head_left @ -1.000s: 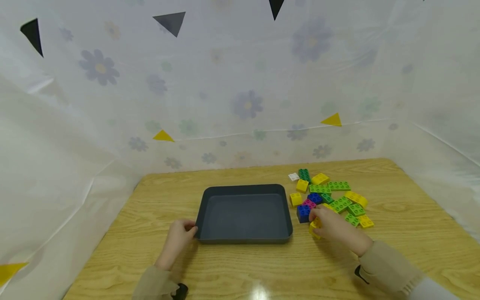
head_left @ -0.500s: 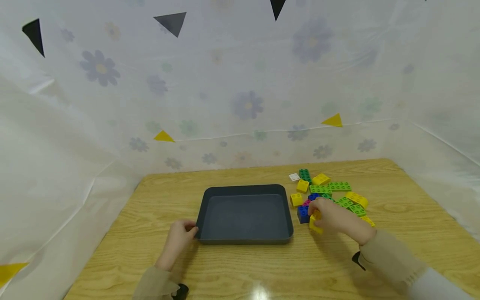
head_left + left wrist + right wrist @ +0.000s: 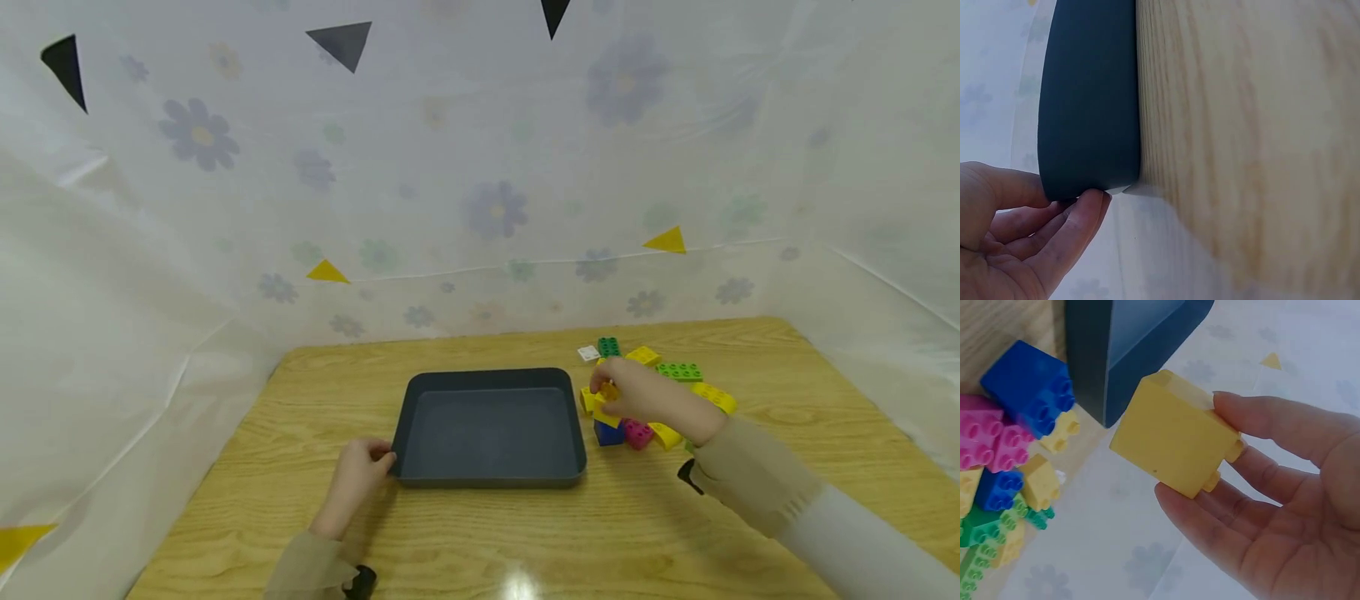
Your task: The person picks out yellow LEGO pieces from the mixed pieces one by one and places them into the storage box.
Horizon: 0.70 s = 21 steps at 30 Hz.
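Note:
My right hand (image 3: pixel 651 398) pinches a yellow toy building brick (image 3: pixel 1169 434) between thumb and fingers, lifted above the loose bricks. In the right wrist view its studs face the palm. A dark grey tray (image 3: pixel 487 433) lies on the table with nothing in it. At the tray's near left corner my left hand (image 3: pixel 354 485) holds the edge; in the left wrist view the thumb lies by the rim and the fingers by the outer wall (image 3: pixel 1088 112). Just below the lifted brick stands a blue brick (image 3: pixel 1029 387), beside a pink brick (image 3: pixel 638 433).
Several more bricks lie right of the tray, partly hidden by my right hand and sleeve: a light green brick (image 3: pixel 679 372), a dark green brick (image 3: pixel 608 346), a yellow brick (image 3: pixel 714 397) and a white flat piece (image 3: pixel 588 354). A flowered white curtain (image 3: pixel 480 167) hangs behind the table.
My right hand has lifted the yellow brick from the pile's near edge and carried it up and left towards the tray. The pink brick now shows nearer the front. The left hand has stayed put.

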Available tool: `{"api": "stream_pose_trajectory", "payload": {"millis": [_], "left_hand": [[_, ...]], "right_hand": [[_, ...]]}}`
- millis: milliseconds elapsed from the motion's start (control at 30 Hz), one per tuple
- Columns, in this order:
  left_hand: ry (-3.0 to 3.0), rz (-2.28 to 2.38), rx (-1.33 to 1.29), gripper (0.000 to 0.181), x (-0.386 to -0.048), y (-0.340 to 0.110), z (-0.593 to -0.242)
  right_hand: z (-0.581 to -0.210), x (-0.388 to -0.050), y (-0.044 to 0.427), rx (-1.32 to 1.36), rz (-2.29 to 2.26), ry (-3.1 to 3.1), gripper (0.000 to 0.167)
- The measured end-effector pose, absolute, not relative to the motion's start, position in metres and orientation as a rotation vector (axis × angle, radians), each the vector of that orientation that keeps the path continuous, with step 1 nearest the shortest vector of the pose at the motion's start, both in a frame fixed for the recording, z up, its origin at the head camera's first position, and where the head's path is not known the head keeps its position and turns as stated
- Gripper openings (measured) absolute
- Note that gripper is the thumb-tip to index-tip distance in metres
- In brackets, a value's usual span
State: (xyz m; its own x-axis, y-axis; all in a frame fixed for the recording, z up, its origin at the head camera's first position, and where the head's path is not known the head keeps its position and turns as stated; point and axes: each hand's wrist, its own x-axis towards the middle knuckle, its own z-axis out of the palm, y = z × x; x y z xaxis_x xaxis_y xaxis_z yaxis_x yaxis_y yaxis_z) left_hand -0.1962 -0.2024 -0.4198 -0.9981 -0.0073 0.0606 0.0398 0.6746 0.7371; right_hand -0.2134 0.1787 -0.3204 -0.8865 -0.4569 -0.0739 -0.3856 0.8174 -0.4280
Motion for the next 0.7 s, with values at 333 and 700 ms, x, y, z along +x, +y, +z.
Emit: {"api": "stream_pose_trajectory", "payload": {"millis": [333,700], "left_hand": [[-2.832,-1.242,-0.019,0.019,-0.197,-0.205,-0.42],[-2.819,-1.23,-0.012,0.018,-0.194,-0.208,-0.422]], "right_hand": [[-0.305,-0.231,0.145,-0.683,-0.598,2.863,0.017],[-0.309,-0.252,0.085,-0.797,-0.593,2.87,0.022]]}}
